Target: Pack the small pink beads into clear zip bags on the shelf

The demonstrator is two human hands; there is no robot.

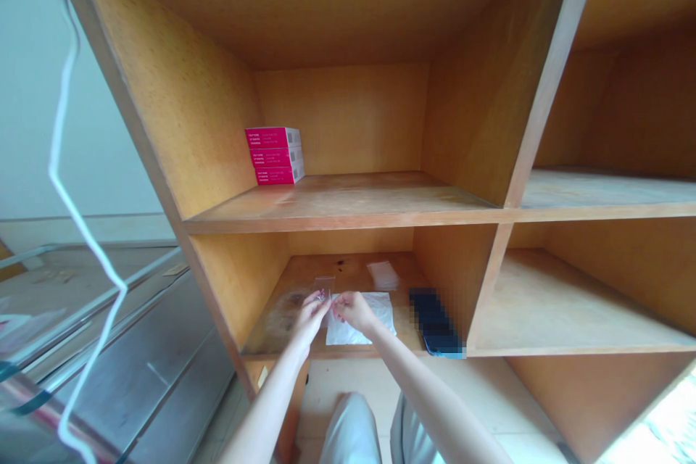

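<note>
Looking down into a wooden shelf unit (pixel 348 116), we see open compartments in two rows, with those on the right cut off by the frame. Beside it on the left stands a metal cabinet (pixel 157 370), and a white cable (pixel 70 188) hangs across the view close to the camera. Below the unit lies a tiled floor (pixel 337 384), and our legs (pixel 348 435) in pale trousers show at the bottom edge.

In the upper compartment, a stack of three pink boxes (pixel 275 156) stands in the back left corner; their print is too small to read.

In the compartment beneath, our left hand (pixel 311 315) and right hand (pixel 353 310) reach in from below, both drawn into a pinch. Their fingertips (pixel 322 299) nearly meet over a shiny bit (pixel 322 294), too small to make out, and we cannot tell which hand grips it. A clear bag (pixel 325 284) stands just behind them, faint against the wood. Under the right hand lies a white sheet (pixel 370 322), with a paper (pixel 383 275) farther back. To the right, a dark object (pixel 435 322) is pixelated beyond recognition.
</note>
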